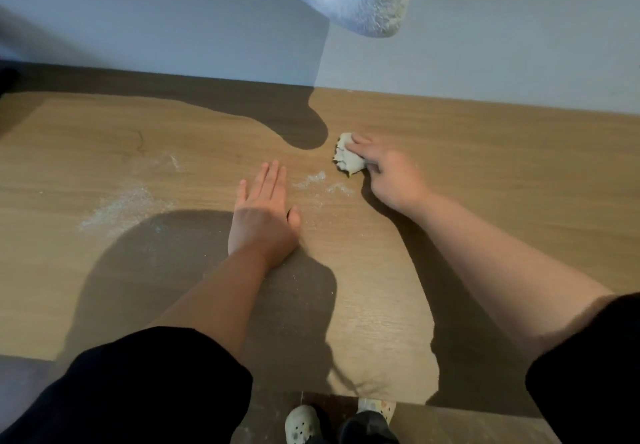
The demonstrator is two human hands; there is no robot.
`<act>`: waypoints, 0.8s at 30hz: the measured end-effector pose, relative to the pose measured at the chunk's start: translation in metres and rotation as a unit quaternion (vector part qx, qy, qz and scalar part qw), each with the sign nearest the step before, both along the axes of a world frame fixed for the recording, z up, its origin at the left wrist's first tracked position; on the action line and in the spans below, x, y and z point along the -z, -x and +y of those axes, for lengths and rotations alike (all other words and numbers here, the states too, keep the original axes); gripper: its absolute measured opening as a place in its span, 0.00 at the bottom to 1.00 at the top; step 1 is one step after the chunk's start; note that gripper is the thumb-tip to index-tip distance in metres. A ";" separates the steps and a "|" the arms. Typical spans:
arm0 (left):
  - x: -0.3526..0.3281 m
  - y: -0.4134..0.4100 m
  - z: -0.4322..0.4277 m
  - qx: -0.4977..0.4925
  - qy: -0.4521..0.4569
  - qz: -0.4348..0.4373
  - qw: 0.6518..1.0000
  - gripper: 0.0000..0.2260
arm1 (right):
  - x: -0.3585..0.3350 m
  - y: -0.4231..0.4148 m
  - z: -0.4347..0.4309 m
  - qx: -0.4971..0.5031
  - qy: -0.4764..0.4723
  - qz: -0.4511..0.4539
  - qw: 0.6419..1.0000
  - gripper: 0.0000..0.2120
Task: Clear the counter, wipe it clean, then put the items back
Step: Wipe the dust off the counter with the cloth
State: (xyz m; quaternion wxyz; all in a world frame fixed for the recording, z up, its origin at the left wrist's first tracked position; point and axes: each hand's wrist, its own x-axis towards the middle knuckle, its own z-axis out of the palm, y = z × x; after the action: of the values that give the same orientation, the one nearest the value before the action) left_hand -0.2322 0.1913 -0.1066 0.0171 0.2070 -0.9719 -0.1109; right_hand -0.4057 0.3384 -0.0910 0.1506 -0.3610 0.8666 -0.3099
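Counter (485,173): wood; clearing looks done.
Right hand (389,175): gripping cloth (348,159), pressed down.
Left hand (263,216): flat, fingers straight, empty.
Powder (310,180): between my hands, more beyond my left; wiping unfinished, items not back.

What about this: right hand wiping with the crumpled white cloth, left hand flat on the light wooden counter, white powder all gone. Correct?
No: the head view shows white powder streaks on the light wooden counter beside the flat left hand. The right hand does hold the crumpled white cloth.
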 end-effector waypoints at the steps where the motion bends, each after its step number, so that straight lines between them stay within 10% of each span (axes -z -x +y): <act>1: 0.000 0.000 0.000 -0.001 -0.003 0.003 1.000 0.32 | 0.000 -0.014 0.004 -0.020 0.004 0.011 1.000 0.29; 7: -0.001 0.000 0.001 -0.006 -0.006 -0.015 1.000 0.29 | -0.013 -0.039 0.013 -0.089 0.036 -0.084 0.992 0.24; 13: -0.002 0.003 0.001 -0.015 -0.004 -0.026 1.000 0.30 | -0.022 0.080 0.024 0.203 0.028 -0.059 0.977 0.28; 24: -0.006 0.006 0.002 -0.028 0.004 -0.068 0.997 0.29 | -0.004 -0.062 0.027 -0.070 -0.015 0.045 0.996 0.29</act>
State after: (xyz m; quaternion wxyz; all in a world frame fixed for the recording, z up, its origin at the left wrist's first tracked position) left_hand -0.2385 0.1928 -0.1008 -0.0453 0.2407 -0.9652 -0.0917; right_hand -0.3434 0.3652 -0.0873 0.1380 -0.4324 0.8495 -0.2689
